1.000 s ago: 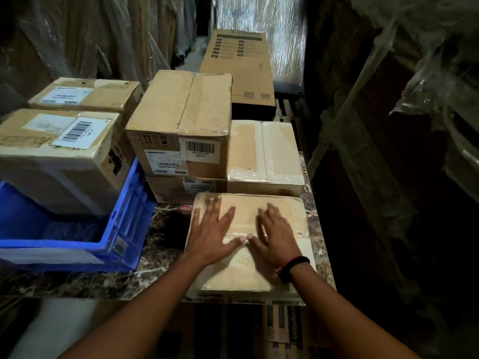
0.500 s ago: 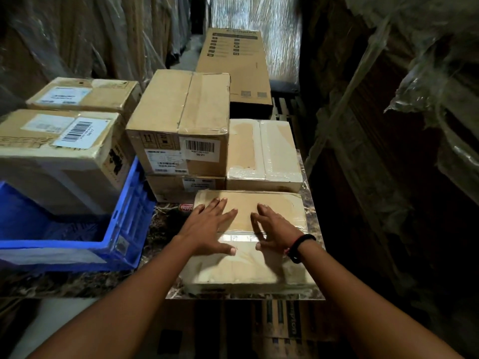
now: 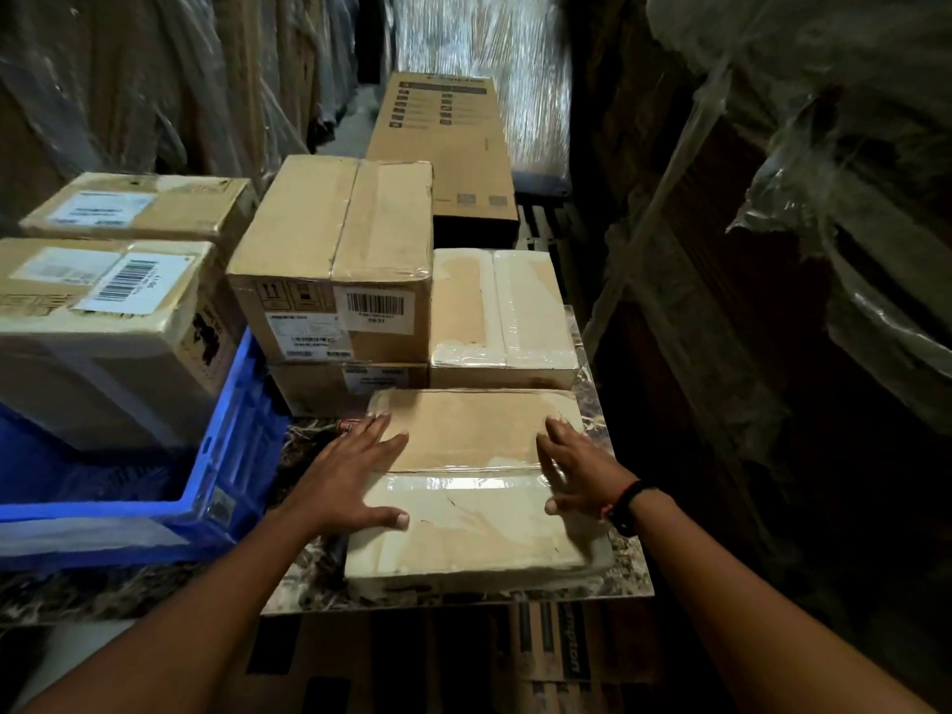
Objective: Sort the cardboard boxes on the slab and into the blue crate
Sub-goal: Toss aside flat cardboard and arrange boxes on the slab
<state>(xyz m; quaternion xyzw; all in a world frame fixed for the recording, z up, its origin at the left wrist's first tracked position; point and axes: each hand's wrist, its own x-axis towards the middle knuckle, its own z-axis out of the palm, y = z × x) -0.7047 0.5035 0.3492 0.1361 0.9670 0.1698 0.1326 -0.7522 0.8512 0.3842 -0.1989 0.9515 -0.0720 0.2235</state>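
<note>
Pressing on the flat taped box (image 3: 479,487) at the marble slab's (image 3: 631,577) near edge, left hand (image 3: 345,481) and right hand (image 3: 577,471) lie straight-fingered, gripping nothing. A barcoded box (image 3: 103,327) sits in the blue crate (image 3: 226,456); this one seems unsorted yet.

flat box (image 3: 474,512) lies on the near right of the slab (image 3: 304,584), left hand (image 3: 345,476) flat on its left edge, right hand (image 3: 582,471) flat on its right edge. crate (image 3: 221,456) sits on the slab just left of the flat box, apart from it, with a big box (image 3: 103,347) inside. rear box (image 3: 144,208) behind the big box. behind the flat box: top box (image 3: 335,249) stacked on lower box (image 3: 319,389), low box (image 3: 505,311) just right of the stack, against the flat box's far edge. long box (image 3: 448,146) further back, behind the stack. cartons (image 3: 515,657) below the slab's near edge
</note>
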